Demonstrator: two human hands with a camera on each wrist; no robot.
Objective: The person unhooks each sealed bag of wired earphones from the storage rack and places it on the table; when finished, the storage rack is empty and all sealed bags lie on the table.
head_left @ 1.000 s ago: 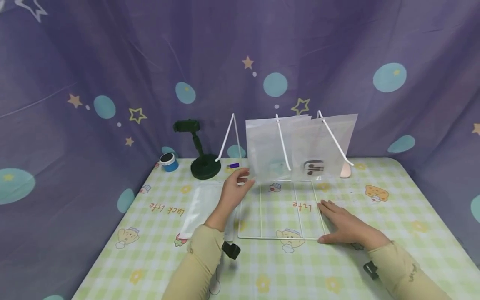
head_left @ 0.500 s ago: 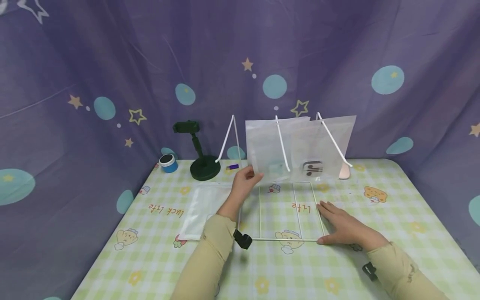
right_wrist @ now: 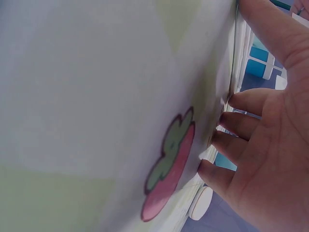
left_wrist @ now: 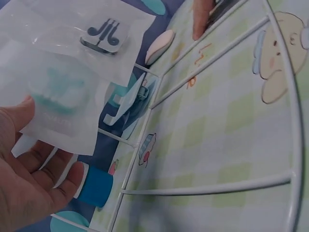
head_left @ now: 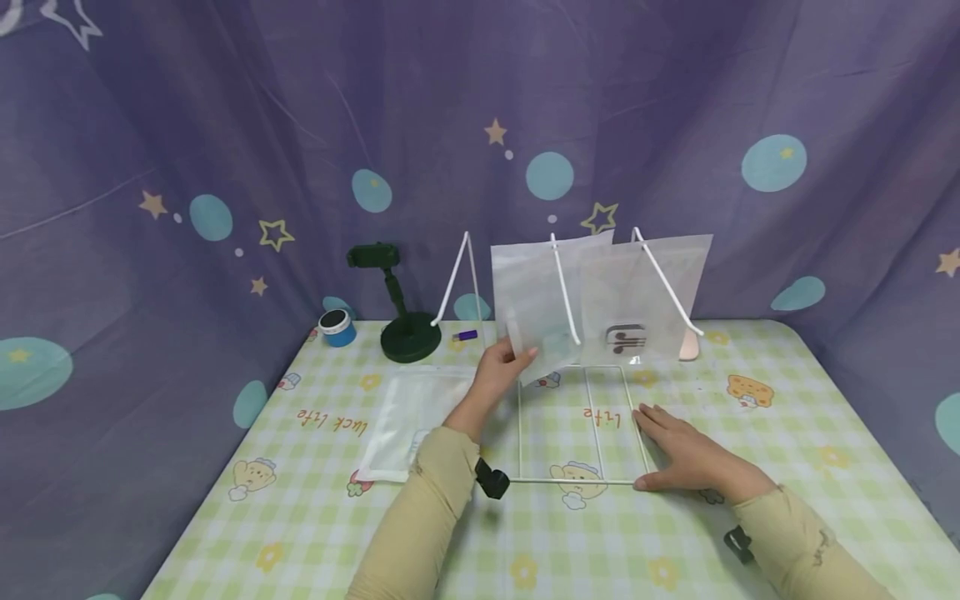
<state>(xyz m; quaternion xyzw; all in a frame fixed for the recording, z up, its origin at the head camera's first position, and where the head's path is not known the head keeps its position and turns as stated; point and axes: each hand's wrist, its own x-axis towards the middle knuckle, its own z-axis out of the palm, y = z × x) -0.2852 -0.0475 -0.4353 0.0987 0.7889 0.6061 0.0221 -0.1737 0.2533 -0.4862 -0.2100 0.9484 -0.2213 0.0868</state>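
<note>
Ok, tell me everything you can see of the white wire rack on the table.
The wire rack is thin white metal as it looks, with a flat rectangular base of rails on the checked tablecloth and three slanted prongs rising at the back. Two frosted bags hang on the middle and right prongs; the left prong is bare. The right hand presses flat on the base's right edge. The left hand pinches the left bag at its lower corner.

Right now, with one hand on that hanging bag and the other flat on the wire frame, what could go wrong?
The left hand pinches the lower corner of the left frosted bag, which hangs on a thin rack prong. A tug might tear it or tip the white wire rack. The right hand only presses the rack's base edge, so it may slide. The neighbouring bag overlaps and could come off too.
</note>
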